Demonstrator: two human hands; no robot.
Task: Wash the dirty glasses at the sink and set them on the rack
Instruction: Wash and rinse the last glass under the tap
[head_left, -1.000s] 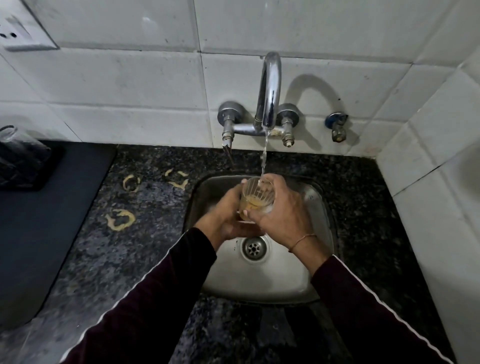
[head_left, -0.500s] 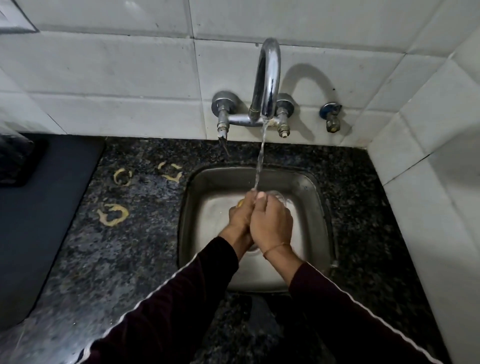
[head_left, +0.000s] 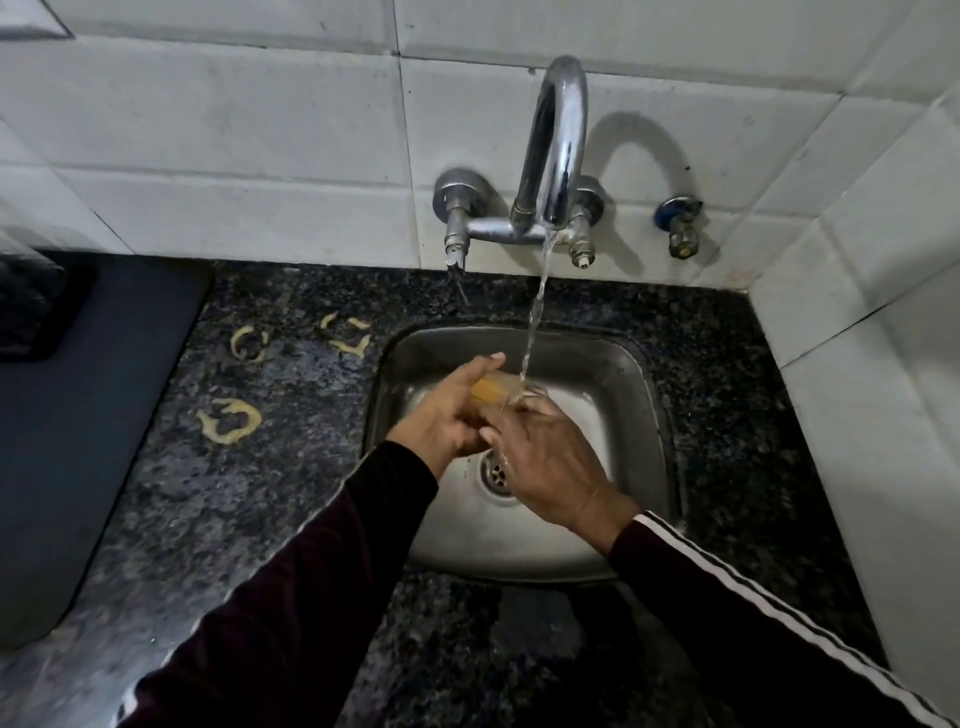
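Head view: clear ribbed glass with yellow residue (head_left: 501, 392) at frame centre, over the steel sink (head_left: 631, 374), under the tap stream. Left hand (head_left: 449, 413) grip wraps it; right hand (head_left: 545, 457) grip rubs the rim, closure unclear. Wet glass may slip and crack.

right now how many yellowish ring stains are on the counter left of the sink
3. One sits nearest, by the dark mat; one lies farther back; one broken ring is closest to the sink. The arms may hide others.
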